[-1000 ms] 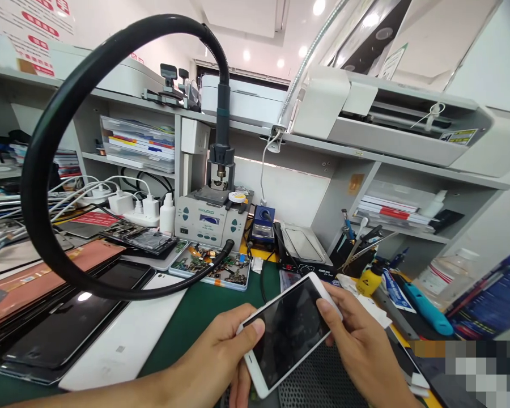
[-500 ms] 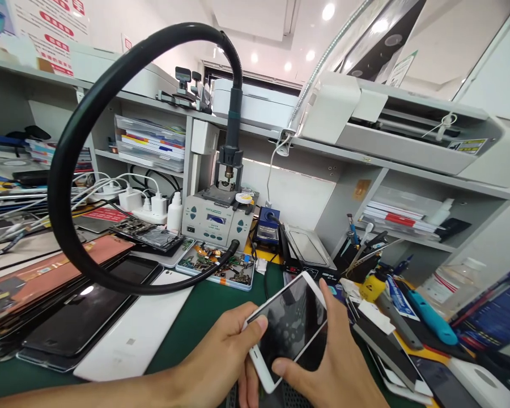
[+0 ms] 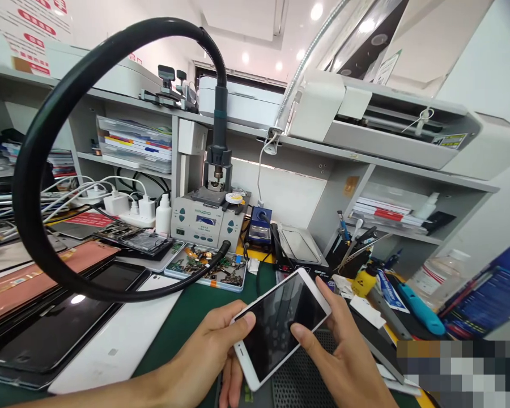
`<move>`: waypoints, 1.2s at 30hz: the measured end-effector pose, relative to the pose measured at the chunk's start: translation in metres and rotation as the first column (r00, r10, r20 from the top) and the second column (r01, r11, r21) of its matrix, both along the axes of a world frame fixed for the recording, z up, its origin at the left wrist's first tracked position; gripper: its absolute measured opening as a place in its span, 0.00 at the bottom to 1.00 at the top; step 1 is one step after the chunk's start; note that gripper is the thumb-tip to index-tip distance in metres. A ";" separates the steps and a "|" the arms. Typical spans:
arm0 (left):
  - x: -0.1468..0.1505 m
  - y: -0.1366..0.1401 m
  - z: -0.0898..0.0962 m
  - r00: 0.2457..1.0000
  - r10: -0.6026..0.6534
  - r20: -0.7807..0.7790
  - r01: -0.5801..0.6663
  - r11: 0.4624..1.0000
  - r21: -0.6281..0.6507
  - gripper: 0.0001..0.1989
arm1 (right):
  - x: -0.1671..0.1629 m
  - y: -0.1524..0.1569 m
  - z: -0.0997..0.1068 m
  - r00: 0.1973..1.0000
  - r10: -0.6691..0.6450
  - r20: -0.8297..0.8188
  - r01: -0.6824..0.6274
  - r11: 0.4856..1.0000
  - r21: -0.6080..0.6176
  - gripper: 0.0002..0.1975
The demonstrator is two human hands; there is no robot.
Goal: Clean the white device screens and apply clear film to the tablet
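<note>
A white-framed smartphone [image 3: 280, 317] with a dark, smudged screen is held tilted above the bench, its face toward me. My left hand [image 3: 219, 340] grips its lower left side, thumb on the glass and other fingers curled beneath. At the opposite side my right hand [image 3: 335, 340] clasps the phone, thumb tip resting on the screen and index finger along the upper right edge. Both hands are closed on it. Under the phone lies a dark perforated surface [image 3: 308, 368], partly covered by the phone and hands.
A hot-air station [image 3: 202, 221] with a looping black hose [image 3: 29, 170] stands behind a tray of small parts [image 3: 170, 271]. Phones and panels [image 3: 68, 323] lie left on the green mat [image 3: 195, 306]. Tools, a yellow bottle [image 3: 364, 279] and a teal-handled tool [image 3: 420, 309] crowd the right.
My right thumb has moved up the screen from near the phone's bottom edge. The phone faces me more squarely, and surroundings have shifted left in view. Both hands keep their hold.
</note>
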State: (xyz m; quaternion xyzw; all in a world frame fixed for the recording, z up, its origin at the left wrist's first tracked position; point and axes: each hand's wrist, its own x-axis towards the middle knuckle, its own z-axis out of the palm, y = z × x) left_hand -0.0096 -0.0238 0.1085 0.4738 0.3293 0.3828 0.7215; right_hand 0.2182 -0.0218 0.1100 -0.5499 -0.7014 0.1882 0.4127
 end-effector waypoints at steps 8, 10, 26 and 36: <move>0.001 0.004 -0.009 1.000 0.003 0.029 -0.003 1.000 -0.023 0.20 | 0.004 0.006 0.019 0.989 0.062 -0.133 -0.070 0.996 -0.058 0.27; 0.001 0.003 -0.009 1.000 -0.001 0.028 0.001 1.000 -0.019 0.19 | 0.005 0.006 0.023 0.990 0.036 -0.136 -0.041 0.999 -0.035 0.26; -0.002 -0.003 0.003 0.999 0.008 -0.039 -0.007 1.000 0.022 0.21 | 0.011 0.011 0.028 0.996 -0.044 -0.071 0.054 0.989 0.138 0.16; -0.002 -0.009 -0.002 0.968 -0.056 -0.244 0.093 0.985 0.146 0.26 | 0.002 0.004 0.009 0.978 -0.028 0.209 0.025 1.000 0.018 0.37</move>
